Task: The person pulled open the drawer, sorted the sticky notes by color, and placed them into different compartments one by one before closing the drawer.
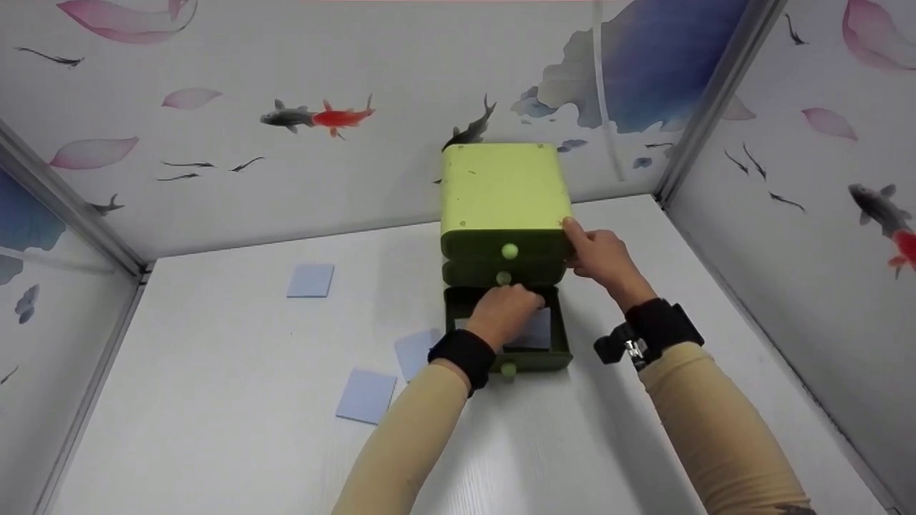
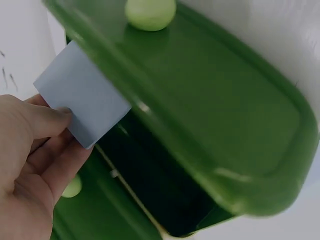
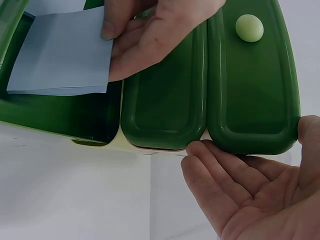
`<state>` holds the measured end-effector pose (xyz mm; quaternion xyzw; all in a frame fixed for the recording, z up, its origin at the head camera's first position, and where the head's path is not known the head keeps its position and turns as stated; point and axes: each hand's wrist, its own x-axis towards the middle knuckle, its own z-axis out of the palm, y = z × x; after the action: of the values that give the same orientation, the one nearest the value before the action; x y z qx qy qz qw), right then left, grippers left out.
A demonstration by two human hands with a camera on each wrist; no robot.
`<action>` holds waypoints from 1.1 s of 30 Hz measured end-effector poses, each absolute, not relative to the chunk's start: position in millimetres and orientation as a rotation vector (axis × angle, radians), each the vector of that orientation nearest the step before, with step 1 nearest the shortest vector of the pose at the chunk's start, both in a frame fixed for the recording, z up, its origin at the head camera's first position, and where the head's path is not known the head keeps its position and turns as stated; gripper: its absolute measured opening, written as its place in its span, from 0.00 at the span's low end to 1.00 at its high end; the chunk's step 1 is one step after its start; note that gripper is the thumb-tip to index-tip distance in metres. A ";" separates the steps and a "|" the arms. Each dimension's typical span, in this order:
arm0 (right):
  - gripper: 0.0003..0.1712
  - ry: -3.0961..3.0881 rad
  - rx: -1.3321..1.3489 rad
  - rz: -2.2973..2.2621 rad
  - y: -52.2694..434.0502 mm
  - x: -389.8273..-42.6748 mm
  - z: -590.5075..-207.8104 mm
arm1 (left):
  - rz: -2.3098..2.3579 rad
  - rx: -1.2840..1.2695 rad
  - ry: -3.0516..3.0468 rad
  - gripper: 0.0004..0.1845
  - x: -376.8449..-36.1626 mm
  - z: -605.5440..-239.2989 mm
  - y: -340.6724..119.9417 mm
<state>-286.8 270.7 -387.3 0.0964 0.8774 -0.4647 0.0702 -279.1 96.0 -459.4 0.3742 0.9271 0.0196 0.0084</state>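
We are observing a green three-drawer cabinet (image 1: 504, 193) standing on a white table (image 1: 215, 443) near the back wall. Its bottom drawer (image 1: 509, 357) is standing pulled out toward the person; the two drawers above it are sitting closed.

The left hand (image 1: 504, 311) is reaching into the open drawer. In the left wrist view, the thumb and curled fingers (image 2: 47, 120) are pinching a pale blue square sheet (image 2: 82, 97) by one corner, and the sheet is hanging just over the drawer's opening. The right wrist view is showing the same sheet lying over at least one more blue sheet inside the drawer.

The right hand (image 1: 601, 257) is resting against the cabinet's right side at the level of the top drawer. Its fingers are lying straight and spread, fingertips (image 3: 197, 150) touching the lower edge of the drawer fronts, the thumb at the far corner, and it is gripping nothing.

We are also noting three loose blue sheets (image 1: 310, 280) lying on the table left of the cabinet.
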 end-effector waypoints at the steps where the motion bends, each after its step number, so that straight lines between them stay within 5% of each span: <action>1: 0.48 2.638 0.289 -1.399 270.2 -286.7 -387.0 | 0.060 1.168 2.894 0.12 -279.2 -461.2 95.8; 14: 0.48 2.642 0.299 -1.400 268.6 -285.0 -386.1 | 0.099 1.035 2.827 0.12 -279.6 -474.2 100.5; 22: 0.47 2.637 0.307 -1.404 269.1 -287.0 -387.3 | 0.318 0.945 2.784 0.20 -284.4 -461.3 100.5; 33: 0.48 2.637 0.315 -1.410 267.2 -285.9 -387.9 | 0.157 1.059 2.853 0.13 -281.7 -484.4 102.8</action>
<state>-285.9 267.2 -387.9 0.1045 0.8749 -0.4680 0.0674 -281.7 102.8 -484.4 0.3472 0.9352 0.0513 0.0469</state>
